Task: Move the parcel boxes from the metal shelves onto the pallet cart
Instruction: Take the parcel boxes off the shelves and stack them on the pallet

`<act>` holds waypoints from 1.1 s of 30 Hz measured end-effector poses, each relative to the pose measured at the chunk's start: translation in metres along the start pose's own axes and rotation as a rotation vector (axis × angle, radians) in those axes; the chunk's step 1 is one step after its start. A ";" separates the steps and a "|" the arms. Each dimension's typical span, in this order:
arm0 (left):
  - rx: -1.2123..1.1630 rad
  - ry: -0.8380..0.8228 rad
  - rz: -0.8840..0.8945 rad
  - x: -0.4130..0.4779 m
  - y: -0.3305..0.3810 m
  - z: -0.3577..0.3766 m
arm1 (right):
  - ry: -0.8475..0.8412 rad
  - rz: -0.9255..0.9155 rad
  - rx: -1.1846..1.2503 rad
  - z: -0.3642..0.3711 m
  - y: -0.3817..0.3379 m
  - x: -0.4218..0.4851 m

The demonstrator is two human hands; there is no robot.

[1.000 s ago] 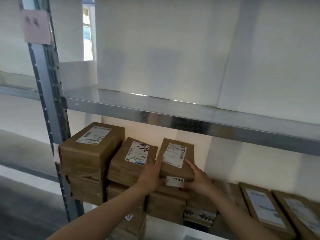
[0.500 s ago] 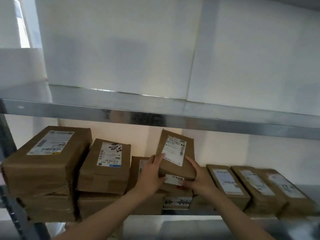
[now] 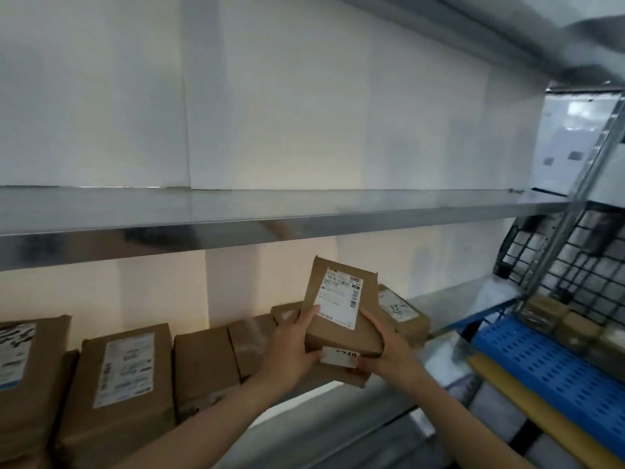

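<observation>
A small brown parcel box [image 3: 341, 316] with a white shipping label is held in the air just in front of the lower metal shelf [image 3: 449, 301]. My left hand [image 3: 292, 350] grips its left side and my right hand [image 3: 385, 355] grips its right side and front corner. A white sticker with digits shows on its front face. More brown parcel boxes [image 3: 125, 374] stand in a row on the shelf to the left, and another box [image 3: 402, 311] lies behind the held one. The blue pallet cart [image 3: 548, 363] is at the lower right.
An upper metal shelf [image 3: 270, 211] runs across the view above my hands. A black wire cage panel [image 3: 575, 265] and a slanted metal upright [image 3: 568, 214] stand at the right. Several brown boxes [image 3: 571, 324] rest on the cart, and a yellow bar [image 3: 541, 411] edges it.
The view has swung to the right, bringing the blue cart into sight. Both hands have lifted the box off the stack and carried it rightward, tilted up.
</observation>
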State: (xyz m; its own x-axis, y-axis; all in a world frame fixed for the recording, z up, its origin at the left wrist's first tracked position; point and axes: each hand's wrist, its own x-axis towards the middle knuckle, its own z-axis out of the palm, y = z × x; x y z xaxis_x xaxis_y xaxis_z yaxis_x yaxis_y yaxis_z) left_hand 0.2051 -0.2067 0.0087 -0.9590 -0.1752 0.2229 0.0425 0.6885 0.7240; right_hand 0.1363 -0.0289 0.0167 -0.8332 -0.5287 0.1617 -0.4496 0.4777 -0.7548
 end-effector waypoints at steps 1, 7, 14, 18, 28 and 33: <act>-0.018 -0.022 0.011 0.007 0.010 0.011 | 0.007 0.007 0.001 -0.013 0.008 -0.002; -0.037 -0.102 0.098 0.053 0.065 0.078 | 0.063 0.120 0.010 -0.091 0.061 -0.015; -0.051 -0.178 0.185 0.098 0.130 0.164 | 0.172 0.266 -0.049 -0.178 0.129 -0.034; -0.078 -0.243 0.218 0.114 0.168 0.221 | 0.235 0.351 -0.093 -0.223 0.171 -0.056; -0.125 -0.384 0.295 0.142 0.222 0.320 | 0.328 0.458 -0.098 -0.292 0.244 -0.096; -0.120 -0.440 0.337 0.173 0.231 0.349 | 0.387 0.501 -0.081 -0.308 0.269 -0.094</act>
State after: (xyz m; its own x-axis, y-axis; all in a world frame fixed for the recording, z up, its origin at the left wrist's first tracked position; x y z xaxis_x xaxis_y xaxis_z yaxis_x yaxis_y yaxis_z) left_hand -0.0485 0.1677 -0.0129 -0.9121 0.3682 0.1803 0.3738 0.5660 0.7348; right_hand -0.0057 0.3652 -0.0059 -0.9979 0.0575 0.0310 0.0147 0.6605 -0.7507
